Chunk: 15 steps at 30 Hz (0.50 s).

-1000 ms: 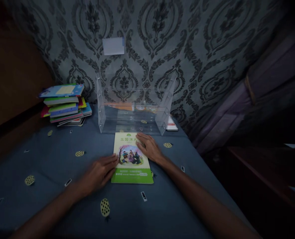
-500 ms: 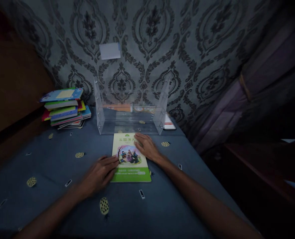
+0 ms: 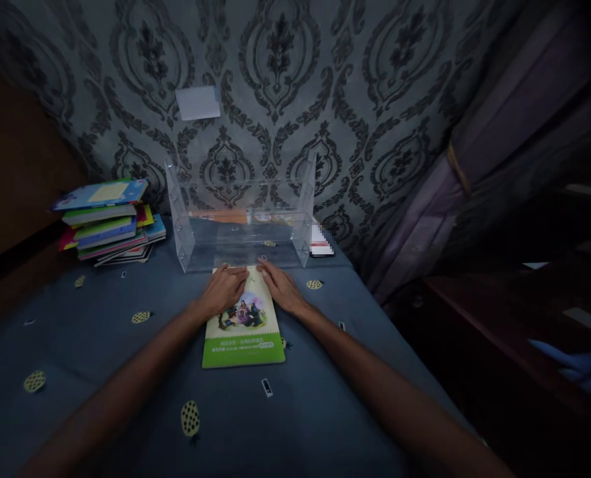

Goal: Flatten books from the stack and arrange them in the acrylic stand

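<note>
A book (image 3: pixel 243 342) with a cream and green cover lies flat on the table, its illustrated front facing up. My left hand (image 3: pixel 226 289) rests on the upper left part of the cover, fingers stretched out and hiding some of the title. On the upper right edge lies my right hand (image 3: pixel 280 285), its fingers also extended and flat. Neither hand is wrapped around the book. Just beyond the book's top edge stands a clear acrylic rack (image 3: pixel 183 242) with tiered shelves.
A stack of books (image 3: pixel 107 222) stands at the back left. Behind the rack's right side lies a partly blurred white item (image 3: pixel 320 240). The blue patterned tablecloth (image 3: pixel 141 372) covers the table. A tied purple curtain (image 3: pixel 425 219) hangs at the right.
My left hand has moved from the book's lower left edge up to its top left. My right hand remains at the upper right. The camera view has turned slightly right.
</note>
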Each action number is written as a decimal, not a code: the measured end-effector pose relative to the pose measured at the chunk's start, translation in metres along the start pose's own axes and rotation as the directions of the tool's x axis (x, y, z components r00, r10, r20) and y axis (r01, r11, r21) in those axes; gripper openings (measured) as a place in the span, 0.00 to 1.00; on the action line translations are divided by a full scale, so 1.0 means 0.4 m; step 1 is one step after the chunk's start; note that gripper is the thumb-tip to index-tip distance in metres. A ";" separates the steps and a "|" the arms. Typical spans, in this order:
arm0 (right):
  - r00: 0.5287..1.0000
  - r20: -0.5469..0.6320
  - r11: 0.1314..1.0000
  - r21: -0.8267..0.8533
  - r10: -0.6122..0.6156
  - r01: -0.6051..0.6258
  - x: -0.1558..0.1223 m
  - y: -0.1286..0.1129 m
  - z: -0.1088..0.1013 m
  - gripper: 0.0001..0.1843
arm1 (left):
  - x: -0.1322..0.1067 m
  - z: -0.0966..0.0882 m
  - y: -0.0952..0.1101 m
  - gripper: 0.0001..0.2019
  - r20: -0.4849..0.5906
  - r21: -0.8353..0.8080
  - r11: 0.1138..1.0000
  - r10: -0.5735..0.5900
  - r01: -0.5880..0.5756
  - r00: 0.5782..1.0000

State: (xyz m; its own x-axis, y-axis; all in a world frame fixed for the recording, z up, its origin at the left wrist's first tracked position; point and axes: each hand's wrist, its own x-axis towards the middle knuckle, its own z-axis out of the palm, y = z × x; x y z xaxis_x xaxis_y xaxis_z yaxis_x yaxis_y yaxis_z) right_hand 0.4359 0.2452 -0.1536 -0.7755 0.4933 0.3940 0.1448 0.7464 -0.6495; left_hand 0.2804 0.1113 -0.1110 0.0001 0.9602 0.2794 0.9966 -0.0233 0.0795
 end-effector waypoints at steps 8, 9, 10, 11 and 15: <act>1.000 0.001 0.999 0.041 0.019 -0.019 0.003 -0.002 -0.004 0.23 | -0.037 0.014 0.090 0.21 0.013 -0.129 0.978 0.165 -0.162 0.986; 1.000 -0.001 1.000 0.025 0.016 -0.016 0.004 -0.002 -0.003 0.22 | -0.055 0.009 0.111 0.21 0.017 -0.156 0.967 0.206 -0.200 0.979; 1.000 -0.002 1.000 0.008 0.012 -0.012 0.004 -0.003 -0.003 0.22 | -0.075 0.003 0.132 0.21 0.018 -0.185 0.954 0.245 -0.238 0.969; 1.000 -0.002 1.000 -0.006 0.007 -0.007 0.005 -0.003 -0.003 0.22 | -0.096 -0.003 0.151 0.20 0.018 -0.212 0.940 0.278 -0.268 0.961; 1.000 0.001 1.000 -0.026 -0.007 0.007 0.004 -0.001 -0.002 0.21 | -0.167 -0.031 0.208 0.21 0.033 -0.293 0.905 0.332 -0.308 0.943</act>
State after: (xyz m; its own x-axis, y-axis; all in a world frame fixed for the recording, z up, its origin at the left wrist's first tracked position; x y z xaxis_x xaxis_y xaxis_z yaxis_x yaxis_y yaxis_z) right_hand 0.4352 0.2459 -0.1521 -0.7771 0.4873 0.3982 0.1548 0.7614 -0.6296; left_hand 0.3623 0.0420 -0.1113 0.3334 0.9068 0.2582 0.8776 -0.3985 0.2666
